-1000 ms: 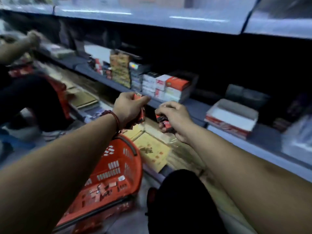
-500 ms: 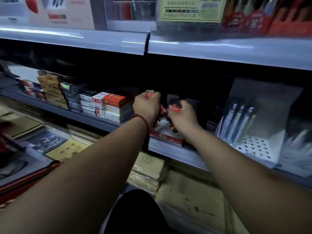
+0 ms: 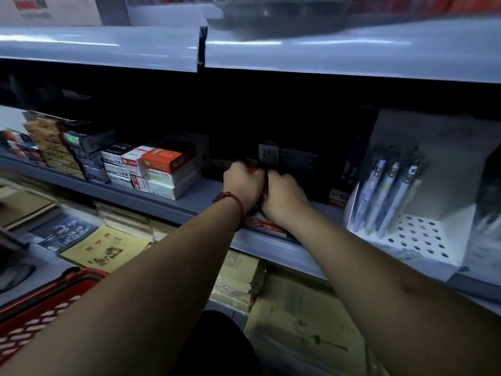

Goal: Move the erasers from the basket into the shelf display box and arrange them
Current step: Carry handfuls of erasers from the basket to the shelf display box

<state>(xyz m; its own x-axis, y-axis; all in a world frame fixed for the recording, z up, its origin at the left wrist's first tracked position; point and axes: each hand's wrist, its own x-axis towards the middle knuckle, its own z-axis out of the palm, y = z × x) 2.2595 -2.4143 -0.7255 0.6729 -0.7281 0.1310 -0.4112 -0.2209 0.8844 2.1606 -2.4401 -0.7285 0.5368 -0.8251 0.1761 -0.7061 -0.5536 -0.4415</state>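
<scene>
Shelf (image 3: 200,196) dim grey, display box (image 3: 267,226) on it, basket (image 3: 40,308) below

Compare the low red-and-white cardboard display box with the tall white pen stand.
The red-and-white cardboard display box is low; the white pen stand is tall with a holed base. The left hand and right hand grip red erasers at the box; the stand, untouched, holds pens. Both sit on one grey shelf.

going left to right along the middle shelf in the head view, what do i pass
yellow boxes → orange-topped boxes → left hand → right hand, both hands gripping erasers → pen display
</scene>
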